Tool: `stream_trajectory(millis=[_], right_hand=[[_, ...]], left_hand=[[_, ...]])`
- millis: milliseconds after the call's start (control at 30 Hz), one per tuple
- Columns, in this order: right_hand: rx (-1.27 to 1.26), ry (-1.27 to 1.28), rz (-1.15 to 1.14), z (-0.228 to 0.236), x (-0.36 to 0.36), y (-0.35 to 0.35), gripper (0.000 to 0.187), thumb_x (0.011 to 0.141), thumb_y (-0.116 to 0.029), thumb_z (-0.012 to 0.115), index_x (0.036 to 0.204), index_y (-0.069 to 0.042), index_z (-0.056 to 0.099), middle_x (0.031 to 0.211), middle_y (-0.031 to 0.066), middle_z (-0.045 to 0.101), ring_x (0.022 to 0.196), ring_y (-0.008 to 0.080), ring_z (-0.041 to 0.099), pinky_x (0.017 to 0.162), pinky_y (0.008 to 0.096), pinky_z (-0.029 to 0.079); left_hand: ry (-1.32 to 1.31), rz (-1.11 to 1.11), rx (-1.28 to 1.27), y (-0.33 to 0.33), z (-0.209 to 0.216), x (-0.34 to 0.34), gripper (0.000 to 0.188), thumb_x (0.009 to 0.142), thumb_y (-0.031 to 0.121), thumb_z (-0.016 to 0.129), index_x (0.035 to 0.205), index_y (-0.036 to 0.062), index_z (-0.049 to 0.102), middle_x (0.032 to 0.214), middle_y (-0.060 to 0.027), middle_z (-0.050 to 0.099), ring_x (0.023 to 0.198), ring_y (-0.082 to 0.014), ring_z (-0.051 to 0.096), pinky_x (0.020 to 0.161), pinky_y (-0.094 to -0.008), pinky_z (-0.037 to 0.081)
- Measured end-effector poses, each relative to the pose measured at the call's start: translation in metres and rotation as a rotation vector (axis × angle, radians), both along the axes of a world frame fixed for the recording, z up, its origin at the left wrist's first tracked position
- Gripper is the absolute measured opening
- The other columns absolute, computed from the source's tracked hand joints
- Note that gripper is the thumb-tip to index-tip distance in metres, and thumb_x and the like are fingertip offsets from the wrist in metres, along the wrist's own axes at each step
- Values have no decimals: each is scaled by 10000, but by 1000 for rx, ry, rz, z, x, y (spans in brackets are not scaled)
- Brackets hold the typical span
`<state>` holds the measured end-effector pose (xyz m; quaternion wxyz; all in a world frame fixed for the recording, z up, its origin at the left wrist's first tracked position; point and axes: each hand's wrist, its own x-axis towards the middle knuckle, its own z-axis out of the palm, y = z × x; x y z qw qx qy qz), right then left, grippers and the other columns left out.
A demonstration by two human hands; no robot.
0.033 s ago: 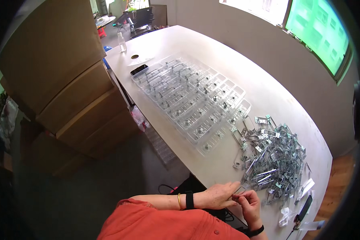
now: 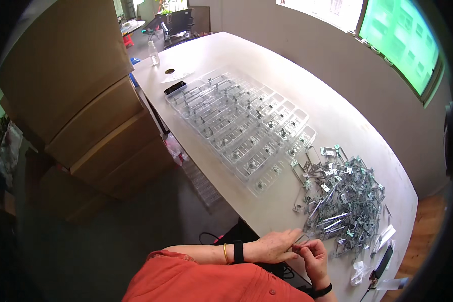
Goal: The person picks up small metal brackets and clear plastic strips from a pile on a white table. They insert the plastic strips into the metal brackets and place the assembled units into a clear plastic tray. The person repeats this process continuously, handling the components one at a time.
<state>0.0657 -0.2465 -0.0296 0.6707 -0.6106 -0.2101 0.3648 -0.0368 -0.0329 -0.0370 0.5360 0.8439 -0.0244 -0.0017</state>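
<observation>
At the table's near edge my two hands meet. My left hand (image 2: 274,246) has its fingers closed on a small metal bracket (image 2: 301,238), of which only a thin grey end shows. My right hand (image 2: 314,257) pinches at the same spot, thumb against fingers; the rest of the part is hidden between the hands. Just beyond them lies a big tangled heap of silvery wire-and-plate metal brackets (image 2: 345,201). Clear plastic trays (image 2: 246,180) with several compartments stand farther off to the left, similar metal pieces lying in the compartments.
A dark phone-like object (image 2: 175,87) lies by the trays' far corner, near a clear bottle (image 2: 153,53). To the right are crumpled white plastic (image 2: 359,273) and a black-handled object (image 2: 385,261). Stacked cardboard boxes (image 2: 85,116) rise left of the white table (image 2: 337,110).
</observation>
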Motion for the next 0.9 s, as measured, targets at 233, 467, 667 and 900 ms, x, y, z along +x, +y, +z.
stream_trajectory(millis=[233, 467, 667, 900], right_hand=[[73, -52, 39, 12, -4, 10, 130, 1063, -47, 729, 1135, -29, 622, 1166, 164, 756, 1107, 267, 754, 1022, 423, 603], [61, -74, 60, 17, -6, 12, 115, 1068, -21, 713, 1142, -22, 625, 1192, 172, 758, 1175, 284, 745, 1060, 428, 594], [6, -53, -4, 18, -9, 4, 95, 1057, 49, 683, 1136, -1, 664, 1241, 165, 759, 1147, 215, 735, 1024, 352, 583], [-136, -268, -48, 11, 2, -10, 64, 1096, -50, 681, 1143, -43, 723, 1099, 62, 779, 900, 109, 714, 754, 266, 573]], left_hand=[[36, -43, -50, 6, -5, 2, 561, 988, 358, 781, 1376, 21, 555, 1099, -253, 720, 1013, -458, 719, 844, -530, 574], [-22, 22, -83, 6, -5, -2, 385, 979, 295, 747, 1162, 8, 567, 984, -253, 699, 934, -480, 696, 784, -531, 552], [-86, 71, -73, 5, -8, -1, 413, 966, 244, 764, 1254, -13, 618, 995, -243, 717, 925, -437, 731, 798, -497, 584], [-222, 187, 200, 25, 0, -2, 467, 917, 215, 806, 1290, -25, 659, 1047, -255, 717, 935, -440, 726, 818, -487, 598]])
